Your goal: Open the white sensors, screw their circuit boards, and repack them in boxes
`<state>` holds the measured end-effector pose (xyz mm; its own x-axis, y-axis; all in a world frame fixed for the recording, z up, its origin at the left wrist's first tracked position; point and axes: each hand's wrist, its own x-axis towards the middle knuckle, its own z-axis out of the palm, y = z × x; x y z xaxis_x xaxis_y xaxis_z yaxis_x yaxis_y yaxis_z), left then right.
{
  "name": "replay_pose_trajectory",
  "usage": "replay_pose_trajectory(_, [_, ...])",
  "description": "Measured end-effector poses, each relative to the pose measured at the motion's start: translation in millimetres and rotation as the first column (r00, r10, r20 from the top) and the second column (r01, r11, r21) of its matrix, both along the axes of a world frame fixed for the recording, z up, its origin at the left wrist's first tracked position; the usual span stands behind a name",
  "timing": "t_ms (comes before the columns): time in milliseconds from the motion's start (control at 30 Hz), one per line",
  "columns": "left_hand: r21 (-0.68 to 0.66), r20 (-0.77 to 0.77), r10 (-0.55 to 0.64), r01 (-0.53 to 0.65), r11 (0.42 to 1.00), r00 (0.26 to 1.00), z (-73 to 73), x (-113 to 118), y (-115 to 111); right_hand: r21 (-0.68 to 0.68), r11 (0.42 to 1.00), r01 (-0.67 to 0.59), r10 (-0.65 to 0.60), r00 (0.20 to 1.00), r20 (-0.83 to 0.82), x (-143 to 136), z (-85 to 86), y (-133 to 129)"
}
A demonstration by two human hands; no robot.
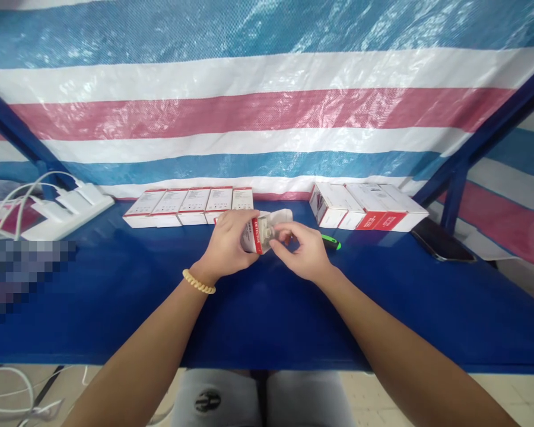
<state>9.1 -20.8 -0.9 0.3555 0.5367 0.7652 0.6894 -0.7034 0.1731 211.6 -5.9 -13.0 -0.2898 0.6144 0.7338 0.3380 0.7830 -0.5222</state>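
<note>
My left hand [229, 242] is wrapped round a small red and white box [254, 236] printed with "DETECTOR", its end flap [282, 217] standing open on the right side. At that open end, my right hand [303, 248] pinches something pale and clear-looking [269, 230] at the mouth of the box; its exact kind does not show. Just beyond my right hand lies a black and green tool handle [331, 242], partly hidden by the fingers. Both hands are over the middle of the blue table [276, 320].
Behind my left hand stands a row of several white and red boxes [193, 204]. Another row of boxes [365, 204] is at the back right, beside a black phone-like object [442, 240]. A white power strip [71, 216] with plugged chargers and cables sits at the left. Striped sheeting [267, 112] hangs behind.
</note>
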Motion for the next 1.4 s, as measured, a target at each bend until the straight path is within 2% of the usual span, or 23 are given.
replay_pose_trajectory(233, [0.068,-0.148,-0.052,0.063,0.996,0.988,-2.9,2.6,0.7,-0.191,0.982,-0.007,0.020,0.998,0.063,-5.0,-2.2,-0.6])
replay_pose_trajectory(467, [0.082,-0.153,-0.012,0.025,0.996,0.988,-4.0,2.6,0.7,-0.296,0.954,-0.046,0.048,0.999,0.000,-3.3,-1.7,1.7])
replay_pose_trajectory(600, [0.095,-0.082,0.066,-0.058,0.994,0.994,-3.7,0.6,1.2,-0.390,0.912,-0.126,0.039,0.974,-0.223,6.2,6.8,10.6])
replay_pose_trajectory(700, [0.128,-0.018,0.108,-0.105,0.986,0.994,-3.1,0.2,1.3,-0.463,0.854,-0.238,-0.019,0.875,-0.484,16.2,14.8,19.8])
replay_pose_trajectory(767, [0.156,0.024,0.127,-0.130,0.979,0.992,-2.3,0.7,1.2,-0.466,0.846,-0.259,-0.078,0.805,-0.588,22.4,18.1,25.2])
replay_pose_trajectory(833, [0.190,0.058,0.137,-0.146,0.971,0.989,-1.1,1.2,1.0,-0.464,0.860,-0.215,-0.132,0.783,-0.608,27.2,19.0,29.2])
replay_pose_trajectory(933, [0.240,0.103,0.111,-0.133,0.962,0.988,0.5,1.2,0.5,-0.503,0.863,-0.042,-0.229,0.855,-0.465,30.4,17.9,31.1])
replay_pose_trajectory(1000, [0.251,0.128,0.073,-0.103,0.963,0.989,1.1,0.8,0.0,-0.517,0.849,0.109,-0.262,0.936,-0.233,30.1,17.5,29.3])
replay_pose_trajectory(1067, [0.238,0.141,0.034,-0.067,0.969,0.989,1.2,0.6,-0.6,-0.488,0.841,0.235,-0.227,0.971,0.077,28.7,18.0,25.7])
replay_pose_trajectory(1133, [0.218,0.135,0.006,-0.036,0.975,0.991,1.0,0.8,-1.0,-0.435,0.842,0.318,-0.163,0.920,0.357,26.9,18.5,22.2])
replay_pose_trajectory(1200, [0.206,0.117,-0.005,-0.019,0.978,0.993,0.9,1.1,-1.1,-0.394,0.842,0.368,-0.119,0.839,0.530,25.5,17.7,20.3])
replay_pose_trajectory(1300, [0.200,0.078,0.020,-0.036,0.979,0.997,1.1,1.4,-1.4,-0.357,0.846,0.395,-0.087,0.765,0.638,25.2,13.5,20.8])
replay_pose_trajectory(1400, [0.185,0.046,0.072,-0.079,0.980,0.996,1.0,1.8,-2.0,-0.348,0.861,0.372,-0.069,0.762,0.644,26.8,9.7,22.7])
